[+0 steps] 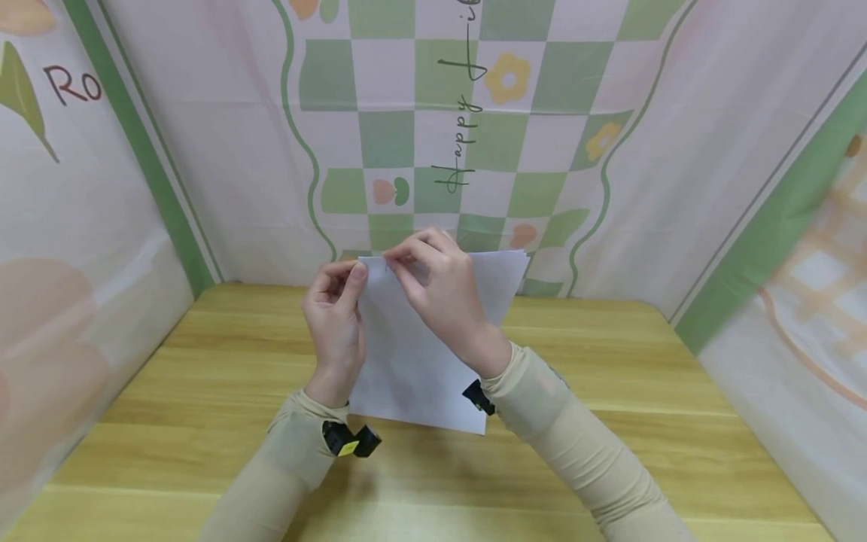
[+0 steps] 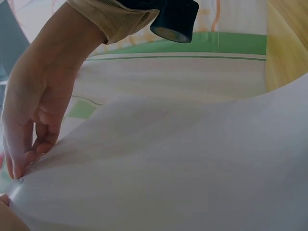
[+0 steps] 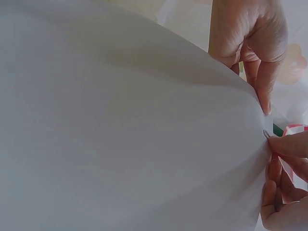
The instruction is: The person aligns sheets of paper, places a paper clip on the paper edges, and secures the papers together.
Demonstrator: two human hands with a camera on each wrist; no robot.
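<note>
White paper (image 1: pixel 413 361) is held up above the table, with a doubled edge at its upper right corner, so more than one sheet seems to be there. My left hand (image 1: pixel 335 309) pinches the upper left corner between thumb and fingers. Beside it, at the top edge, my right hand (image 1: pixel 443 290) pinches a small metal paper clip (image 3: pixel 266 133). One rounded end of the clip shows against the paper in the right wrist view; the rest is hidden by the fingertips. How far the clip sits over the edge I cannot tell.
Below the paper lies a wood-grain table (image 1: pixel 203 406). A printed curtain (image 1: pixel 386 75) with green checks hangs behind it, and more pale cloth (image 1: pixel 135 211) hangs at the sides. Each wrist carries a small black camera (image 1: pixel 348 439).
</note>
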